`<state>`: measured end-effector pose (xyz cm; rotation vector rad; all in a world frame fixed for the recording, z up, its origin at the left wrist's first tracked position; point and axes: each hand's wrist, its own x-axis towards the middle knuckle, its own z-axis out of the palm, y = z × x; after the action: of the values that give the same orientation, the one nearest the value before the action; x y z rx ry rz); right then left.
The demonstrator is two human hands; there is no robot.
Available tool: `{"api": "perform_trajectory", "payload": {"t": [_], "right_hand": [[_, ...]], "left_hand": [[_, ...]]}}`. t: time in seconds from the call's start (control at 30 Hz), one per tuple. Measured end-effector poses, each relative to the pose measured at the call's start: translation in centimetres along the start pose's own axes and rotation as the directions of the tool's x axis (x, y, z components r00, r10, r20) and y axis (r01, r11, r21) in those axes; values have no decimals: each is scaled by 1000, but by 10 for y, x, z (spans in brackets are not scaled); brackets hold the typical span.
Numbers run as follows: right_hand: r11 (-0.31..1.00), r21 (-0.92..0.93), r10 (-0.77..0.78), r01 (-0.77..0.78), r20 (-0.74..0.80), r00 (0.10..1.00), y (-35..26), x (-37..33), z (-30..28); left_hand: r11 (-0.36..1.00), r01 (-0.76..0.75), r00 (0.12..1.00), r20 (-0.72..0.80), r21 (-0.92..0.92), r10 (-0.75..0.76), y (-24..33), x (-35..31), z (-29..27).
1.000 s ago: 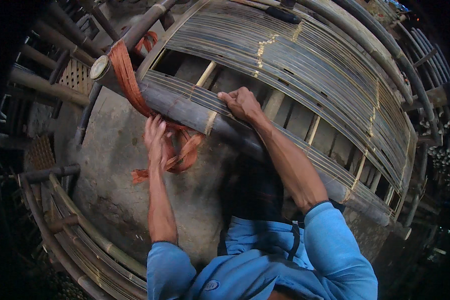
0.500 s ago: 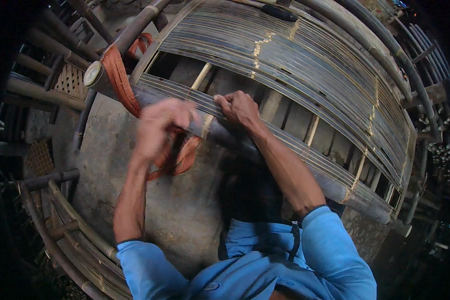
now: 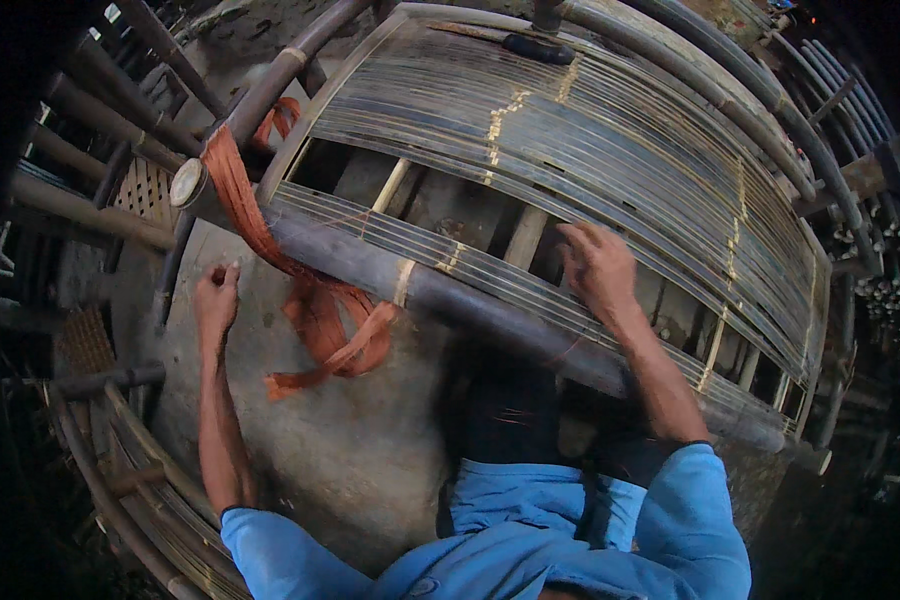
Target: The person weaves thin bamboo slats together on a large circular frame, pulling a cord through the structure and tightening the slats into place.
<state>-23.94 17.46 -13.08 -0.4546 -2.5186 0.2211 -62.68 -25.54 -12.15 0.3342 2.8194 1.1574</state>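
Far left there was a bit of lattice (image 3: 142, 203) in among some poles, with a bamboo rack (image 3: 133, 478) lower down. Next came the left hand (image 3: 216, 293), out over the floor (image 3: 320, 450) and clear of the work, fingers curled in and thumb up against them. Couldn't tell if it was pinching a thread or nothing at all.

Just right of that, a red strip (image 3: 235, 180) draped over the thick pole (image 3: 470, 305) near its pale cut end, the rest dangling in loops below. The pole slanted down to the right, and a narrow band of slats (image 3: 335, 220) ran right along its far side, with a fine red thread (image 3: 363, 215) across it toward the left end.

Beyond the band was an open gap with crossbars (image 3: 526, 237), then the wide slatted panel (image 3: 630, 150), a dark tool (image 3: 538, 48) lying at its top. The right hand (image 3: 600, 268) hovered over the gap, fingers loosely bent; couldn't tell whether it had hold of anything.
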Motion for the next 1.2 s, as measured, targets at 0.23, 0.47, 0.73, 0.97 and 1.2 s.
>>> {"api": "perform_trajectory", "payload": {"t": [0.23,0.47,0.73,0.97,1.2], "right_hand": [[928,-369,68,-50,36,997,78,-61,-53],[910,-397,-53,119,172,984,93,-63,-67],[957,82,208,-277,469,858,53,-85,-92],[930,167,199,-329,523,829,50,-89,-94],[971,84,173,-222,391,904,62,-115,-79]], "left_hand": [[807,-573,803,-104,141,588,89,-12,88],[763,-631,771,8,140,636,124,-8,147],[650,-740,669,89,171,738,120,8,170],[681,-678,735,256,278,628,125,5,170],[642,-703,710,244,306,661,117,6,164]]}}
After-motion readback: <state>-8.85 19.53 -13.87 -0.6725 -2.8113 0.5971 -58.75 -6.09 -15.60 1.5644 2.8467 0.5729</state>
